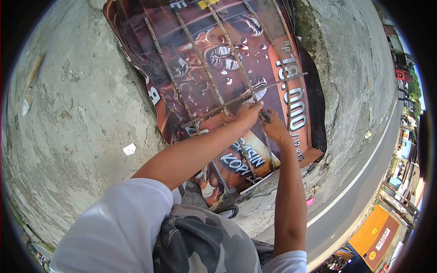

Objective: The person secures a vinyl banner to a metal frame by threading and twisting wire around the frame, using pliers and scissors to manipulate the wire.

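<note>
A grid of rusty steel rods (pixel 207 75) lies on a printed coffee banner (pixel 255 54), with one rod (pixel 282 80) crossing over the long ones. My left hand (pixel 249 114) is closed at a crossing of the rods, its fingertips pinched together; what they pinch is hidden. Close beside it, my right hand (pixel 276 128) grips a short dark tool (pixel 264 115) whose kind I cannot make out. The tool's end points toward my left fingertips, just below the crossing rod.
Rough concrete (pixel 86 91) surrounds the banner. A wooden-handled trowel or scraper (pixel 33 77) lies far left. A white scrap (pixel 129 149) rests nearer. To the right runs a road (pixel 350 191) with a white line, and an orange-brown banner (pixel 373 232) stands beyond it.
</note>
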